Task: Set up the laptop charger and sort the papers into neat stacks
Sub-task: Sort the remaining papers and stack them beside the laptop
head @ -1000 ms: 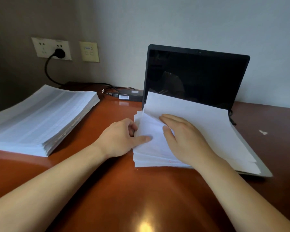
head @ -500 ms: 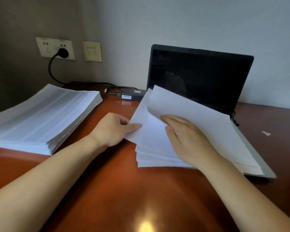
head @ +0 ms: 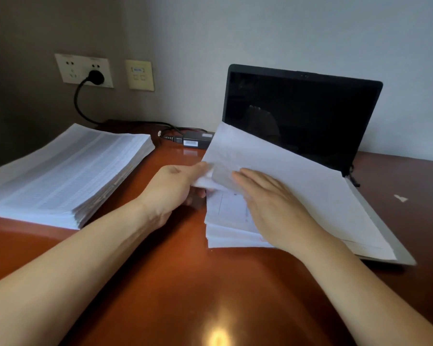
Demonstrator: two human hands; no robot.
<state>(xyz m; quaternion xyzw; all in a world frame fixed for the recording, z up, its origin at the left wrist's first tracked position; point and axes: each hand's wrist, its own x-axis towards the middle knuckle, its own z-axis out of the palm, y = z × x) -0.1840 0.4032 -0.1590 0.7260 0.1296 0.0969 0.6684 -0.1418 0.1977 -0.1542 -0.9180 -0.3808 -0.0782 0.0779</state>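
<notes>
Curling upward, blank white sheet [head: 273, 166] pinched by left hand [head: 175, 188].

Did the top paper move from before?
Yes. The left hand pinches the top sheet and its left edge has lifted off the stack, up toward the laptop screen.

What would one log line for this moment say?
left hand: pinches lifted sheet | right hand: flat on paper pile | charger plug: in wall socket | tall stack: at left
</notes>
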